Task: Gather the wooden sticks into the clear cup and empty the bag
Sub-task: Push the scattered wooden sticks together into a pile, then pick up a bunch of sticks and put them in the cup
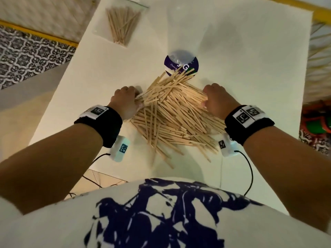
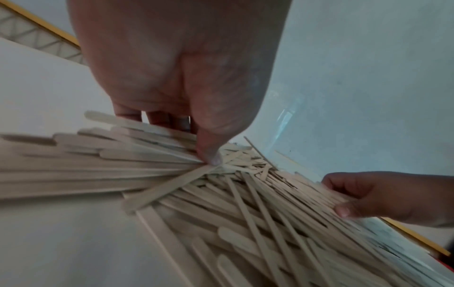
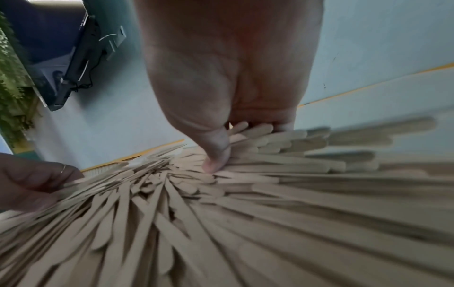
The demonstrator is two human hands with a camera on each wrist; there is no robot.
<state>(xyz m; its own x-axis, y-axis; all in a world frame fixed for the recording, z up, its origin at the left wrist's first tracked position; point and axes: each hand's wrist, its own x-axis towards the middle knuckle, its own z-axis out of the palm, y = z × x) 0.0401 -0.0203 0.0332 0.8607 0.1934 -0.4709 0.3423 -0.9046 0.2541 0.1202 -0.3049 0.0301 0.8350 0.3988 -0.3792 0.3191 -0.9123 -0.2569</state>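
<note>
A big heap of flat wooden sticks [image 1: 172,115] lies on the white table [image 1: 232,68], fanning toward me. The clear cup [image 1: 181,62], with a purple label, lies tipped just beyond the heap, stick ends at its mouth. My left hand [image 1: 125,101] grips the heap's left edge, thumb on top and fingers curled under the sticks [image 2: 147,161]. On the heap's right edge my right hand [image 1: 214,99] grips the same way, with its thumb pressed onto the sticks [image 3: 270,161]. A clear bag [image 1: 121,24] with several more sticks lies at the far left.
The table's left edge runs close to my left arm, with a patterned floor [image 1: 26,56] beyond. A yellow frame [image 1: 322,17] borders the far right. Cables [image 1: 249,167] hang from my wrist cameras near the front edge.
</note>
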